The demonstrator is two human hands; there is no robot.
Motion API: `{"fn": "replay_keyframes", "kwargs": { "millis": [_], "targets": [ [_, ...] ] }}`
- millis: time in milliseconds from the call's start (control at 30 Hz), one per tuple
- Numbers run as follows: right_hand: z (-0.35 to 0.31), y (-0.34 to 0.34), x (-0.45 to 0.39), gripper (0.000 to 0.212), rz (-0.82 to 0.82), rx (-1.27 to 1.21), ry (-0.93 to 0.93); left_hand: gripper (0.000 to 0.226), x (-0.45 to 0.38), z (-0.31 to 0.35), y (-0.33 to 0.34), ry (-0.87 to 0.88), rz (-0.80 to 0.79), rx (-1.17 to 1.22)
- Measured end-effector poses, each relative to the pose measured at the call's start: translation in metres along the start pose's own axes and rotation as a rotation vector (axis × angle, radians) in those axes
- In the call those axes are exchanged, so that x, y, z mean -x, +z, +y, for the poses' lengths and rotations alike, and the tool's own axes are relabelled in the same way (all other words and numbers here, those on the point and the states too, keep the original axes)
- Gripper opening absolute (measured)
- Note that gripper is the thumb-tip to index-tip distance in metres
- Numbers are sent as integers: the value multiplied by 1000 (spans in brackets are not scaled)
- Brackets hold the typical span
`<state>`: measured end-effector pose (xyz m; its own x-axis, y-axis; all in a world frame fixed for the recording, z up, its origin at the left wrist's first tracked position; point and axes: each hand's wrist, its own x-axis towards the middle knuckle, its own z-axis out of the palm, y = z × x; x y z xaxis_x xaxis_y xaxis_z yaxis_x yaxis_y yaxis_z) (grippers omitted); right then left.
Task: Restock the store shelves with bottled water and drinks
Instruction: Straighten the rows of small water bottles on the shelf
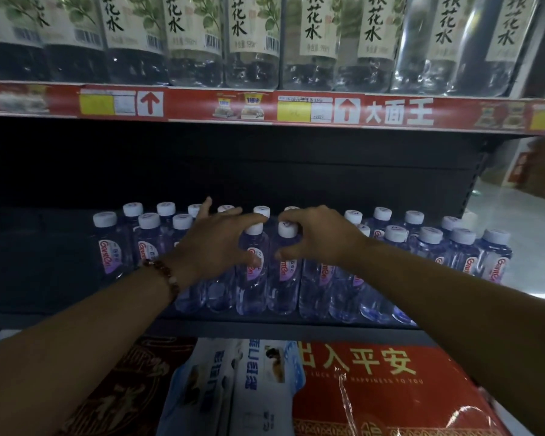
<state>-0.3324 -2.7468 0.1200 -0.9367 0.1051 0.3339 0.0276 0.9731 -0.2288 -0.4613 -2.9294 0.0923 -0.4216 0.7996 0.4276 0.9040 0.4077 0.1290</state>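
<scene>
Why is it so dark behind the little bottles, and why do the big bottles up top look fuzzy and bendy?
In the head view, the upper shelf shades the back of the lower shelf, so only the small bottles and both hands, left hand and right hand, catch light. The big bottles are blurred, and the wide lens bows the shelf edge. Glare whitens the floor at right.
</scene>
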Motion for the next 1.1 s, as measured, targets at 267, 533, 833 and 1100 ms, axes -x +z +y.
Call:
{"fn": "replay_keyframes", "kwargs": {
  "millis": [267, 533, 833, 1100],
  "targets": [
    [-1, -2, 1, 40, 4, 23, -42, 79, 3, -4, 2, 27, 31, 35],
    [0, -2, 1, 55, -26, 66, -62, 80, 4, -4, 1, 37, 33, 21],
    [1, 0, 8, 60, -55, 107, -17, 89, 7, 6, -1, -10, -64, -94],
    [17, -37, 47, 77, -42, 246, -49, 93, -12, 53, -4, 33, 34, -94]
  ]
}}
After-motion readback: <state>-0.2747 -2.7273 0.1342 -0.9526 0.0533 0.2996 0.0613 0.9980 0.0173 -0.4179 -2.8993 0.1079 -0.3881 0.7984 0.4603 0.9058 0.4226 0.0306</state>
